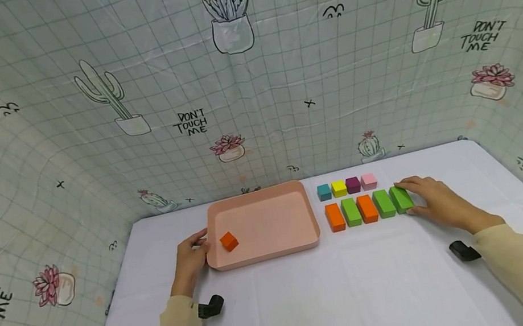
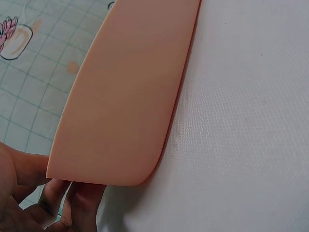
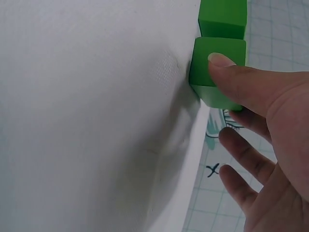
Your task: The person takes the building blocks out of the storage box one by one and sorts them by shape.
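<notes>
A shallow salmon-pink tray (image 1: 276,252) lies on the table with one orange cube (image 1: 229,241) in its left part. At the tray's left end, my left hand (image 1: 192,258) holds the edge; the left wrist view shows bent fingers (image 2: 86,205) against the end wall. My right hand (image 1: 436,203) pinches the rightmost green block (image 1: 401,199) lengthwise, thumb on its near end. In the right wrist view the thumb presses that green block (image 3: 203,72), and the other fingers are spread behind, partly hidden. A second green block (image 1: 384,204) stands just left of it.
Further left in that row are an orange block (image 1: 367,208), a green block (image 1: 351,212) and another orange block (image 1: 335,217). Behind them sit teal (image 1: 324,193), yellow (image 1: 338,188), purple (image 1: 353,185) and pink (image 1: 369,182) cubes. A patterned cloth (image 1: 277,68) rises behind the white table (image 1: 326,302).
</notes>
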A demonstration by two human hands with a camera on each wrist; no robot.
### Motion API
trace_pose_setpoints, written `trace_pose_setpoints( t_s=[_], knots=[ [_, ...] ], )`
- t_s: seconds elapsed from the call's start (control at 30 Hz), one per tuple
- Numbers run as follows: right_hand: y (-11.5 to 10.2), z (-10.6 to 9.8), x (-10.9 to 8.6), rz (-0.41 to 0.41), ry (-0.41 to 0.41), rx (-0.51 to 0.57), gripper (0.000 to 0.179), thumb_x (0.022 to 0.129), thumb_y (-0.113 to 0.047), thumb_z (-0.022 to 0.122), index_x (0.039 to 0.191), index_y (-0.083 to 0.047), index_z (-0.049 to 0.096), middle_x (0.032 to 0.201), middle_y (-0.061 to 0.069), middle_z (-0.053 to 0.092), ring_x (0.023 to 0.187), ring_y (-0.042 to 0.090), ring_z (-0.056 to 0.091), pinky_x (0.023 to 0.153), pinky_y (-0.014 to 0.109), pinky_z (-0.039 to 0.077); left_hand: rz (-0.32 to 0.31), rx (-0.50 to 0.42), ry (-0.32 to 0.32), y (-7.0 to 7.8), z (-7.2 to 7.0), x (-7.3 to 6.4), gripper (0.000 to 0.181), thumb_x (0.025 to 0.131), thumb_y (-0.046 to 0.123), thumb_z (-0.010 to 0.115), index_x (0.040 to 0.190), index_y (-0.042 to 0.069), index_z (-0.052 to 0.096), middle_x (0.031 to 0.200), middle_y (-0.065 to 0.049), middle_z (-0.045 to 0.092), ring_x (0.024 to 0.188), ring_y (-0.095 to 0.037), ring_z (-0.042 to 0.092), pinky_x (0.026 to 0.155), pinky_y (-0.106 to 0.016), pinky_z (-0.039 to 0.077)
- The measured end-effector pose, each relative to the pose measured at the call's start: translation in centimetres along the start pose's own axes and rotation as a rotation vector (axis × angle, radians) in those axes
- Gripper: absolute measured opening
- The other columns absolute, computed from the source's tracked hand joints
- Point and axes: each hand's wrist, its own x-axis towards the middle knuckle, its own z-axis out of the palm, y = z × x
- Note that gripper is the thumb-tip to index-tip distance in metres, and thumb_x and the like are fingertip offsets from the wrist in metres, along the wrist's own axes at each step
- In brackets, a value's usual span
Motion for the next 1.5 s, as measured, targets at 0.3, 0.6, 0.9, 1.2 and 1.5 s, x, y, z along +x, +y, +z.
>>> trace_pose_setpoints(
  t_s=[0.3, 0.6, 0.9, 1.2, 1.5],
  knots=[
    [0.0, 0.1, 0.2, -0.009, -0.028, 0.005, 0.066, 0.089, -0.009, 0.084, 0.145, 0.009, 0.054, 0.142, 0.032, 0.057, 0.122, 0.054, 0.055, 0.102, 0.071, 0.041, 0.008, -0.008, 0.008, -0.1, 0.0, 0.1, 0.047, 0.101, -0.001, 0.054, 0.148, -0.001, 0.06, 0.122, -0.023, 0.055, 0.09, -0.024, 0.051, 0.069, -0.024, 0.047],
    [-1.8, -0.8, 0.8, 0.016, 0.019, -0.007, 0.07, 0.087, -0.012, 0.086, 0.146, 0.008, 0.054, 0.146, 0.032, 0.053, 0.125, 0.055, 0.051, 0.103, 0.074, 0.037, 0.012, -0.009, 0.007, 0.0, 0.1, 0.1, 0.045, 0.102, -0.001, 0.054, 0.147, -0.001, 0.06, 0.12, -0.022, 0.055, 0.091, -0.024, 0.052, 0.069, -0.024, 0.046],
    [-7.5, 0.2, 3.5, -0.111, 0.074, 0.028, 0.063, 0.088, -0.007, 0.084, 0.145, 0.004, 0.058, 0.144, 0.025, 0.059, 0.127, 0.049, 0.054, 0.105, 0.07, 0.041, 0.037, -0.01, 0.015, 0.1, 0.1, -0.2, 0.044, 0.102, -0.001, 0.054, 0.145, -0.003, 0.061, 0.119, -0.023, 0.056, 0.086, -0.021, 0.05, 0.069, -0.026, 0.045],
    [-12.4, 3.6, 6.6, -0.253, 0.059, 0.052, 0.055, 0.09, -0.008, 0.082, 0.141, 0.0, 0.063, 0.14, 0.017, 0.065, 0.13, 0.04, 0.057, 0.11, 0.063, 0.043, 0.028, -0.007, 0.029, -0.2, 0.2, 0.0, 0.044, 0.102, 0.0, 0.055, 0.145, -0.002, 0.061, 0.12, -0.022, 0.057, 0.088, -0.022, 0.051, 0.068, -0.024, 0.045],
    [-16.3, 5.6, 8.9, -0.339, 0.045, 0.069, 0.048, 0.092, -0.01, 0.08, 0.137, -0.001, 0.067, 0.139, 0.013, 0.066, 0.129, 0.037, 0.058, 0.11, 0.058, 0.044, 0.044, 0.002, 0.029, -0.1, 0.1, -0.2, 0.043, 0.102, -0.001, 0.055, 0.144, -0.003, 0.062, 0.118, -0.023, 0.057, 0.088, -0.023, 0.052, 0.07, -0.026, 0.046]
  ],
)
